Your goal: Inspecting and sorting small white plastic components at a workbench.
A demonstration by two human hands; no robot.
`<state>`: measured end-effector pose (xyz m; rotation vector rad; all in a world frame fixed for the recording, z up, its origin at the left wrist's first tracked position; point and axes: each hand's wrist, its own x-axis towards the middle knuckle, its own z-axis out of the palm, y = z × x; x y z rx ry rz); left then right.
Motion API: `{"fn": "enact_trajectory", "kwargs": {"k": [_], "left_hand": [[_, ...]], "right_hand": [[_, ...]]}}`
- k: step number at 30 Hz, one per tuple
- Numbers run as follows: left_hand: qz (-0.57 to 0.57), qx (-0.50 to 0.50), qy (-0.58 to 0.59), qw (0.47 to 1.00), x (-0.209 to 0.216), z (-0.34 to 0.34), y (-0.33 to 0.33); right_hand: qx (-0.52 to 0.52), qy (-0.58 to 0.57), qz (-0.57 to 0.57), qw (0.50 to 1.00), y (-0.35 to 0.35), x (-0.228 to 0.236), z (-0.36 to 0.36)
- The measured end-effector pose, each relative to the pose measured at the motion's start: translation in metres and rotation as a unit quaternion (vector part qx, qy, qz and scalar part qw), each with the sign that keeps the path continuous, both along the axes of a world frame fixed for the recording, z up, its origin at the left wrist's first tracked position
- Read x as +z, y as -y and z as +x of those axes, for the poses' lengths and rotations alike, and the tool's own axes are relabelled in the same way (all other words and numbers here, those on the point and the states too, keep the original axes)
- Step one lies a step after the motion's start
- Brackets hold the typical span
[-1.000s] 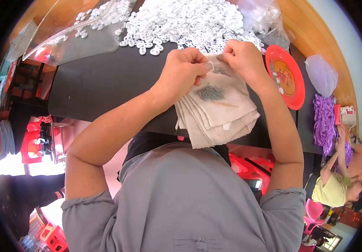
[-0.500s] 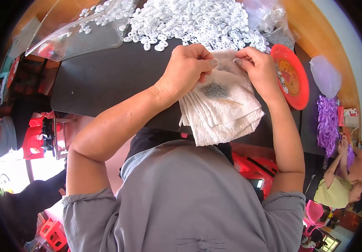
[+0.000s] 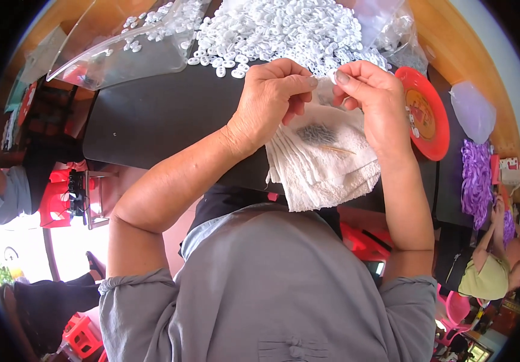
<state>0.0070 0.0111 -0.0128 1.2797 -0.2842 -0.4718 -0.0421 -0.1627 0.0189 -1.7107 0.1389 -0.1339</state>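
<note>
Both hands have been drawn closer than a second ago; a small white ring [image 3: 331,77] is pinched between left hand [image 3: 272,99] and right hand [image 3: 371,102], above the folded white cloth [image 3: 323,160]; assembly seems under way; the ring pile [image 3: 284,27] lies beyond.

A red plate [image 3: 435,114] sits at the right. Purple stuff [image 3: 476,181] lies farther right. A clear bag [image 3: 121,48] lies upper left.

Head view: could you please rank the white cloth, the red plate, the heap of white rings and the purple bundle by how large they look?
1. Heap of white rings, cut off at the top edge.
2. White cloth, partly hidden by the hands.
3. Red plate and purple bundle: alike, and the rim's bending makes ranking unsure.
</note>
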Motion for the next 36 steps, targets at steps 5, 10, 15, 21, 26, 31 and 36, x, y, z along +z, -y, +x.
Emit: {"fn": "enact_trajectory", "kwargs": {"k": [5, 10, 15, 21, 26, 31, 36], "left_hand": [[0.018, 0.013, 0.029, 0.999, 0.0031, 0.0004, -0.0013], [0.056, 0.014, 0.059, 0.997, 0.0028, -0.0001, -0.0009], [0.055, 0.006, 0.091, 0.994, 0.0029, -0.0002, -0.0017], [0.063, 0.002, 0.118, 0.991, 0.0005, -0.0003, -0.0016], [0.073, 0.004, 0.112, 0.991, 0.0060, -0.0025, -0.0013], [0.081, 0.000, 0.111, 0.991, 0.0058, -0.0027, -0.0013], [0.089, -0.004, 0.125, 0.988, 0.0049, -0.0027, -0.0008]], "right_hand": [[0.006, -0.010, 0.027, 1.000, -0.0002, -0.0038, -0.0001], [0.020, -0.012, 0.031, 0.999, -0.0013, -0.0027, -0.0020], [0.023, -0.008, 0.035, 0.999, -0.0014, -0.0030, -0.0028], [0.025, -0.003, 0.025, 0.999, 0.0001, -0.0049, -0.0036], [0.031, -0.001, 0.022, 0.999, 0.0013, -0.0053, -0.0043], [0.038, -0.003, 0.012, 0.999, 0.0023, -0.0063, -0.0046], [0.046, -0.009, 0.014, 0.999, 0.0030, -0.0071, -0.0046]]}}
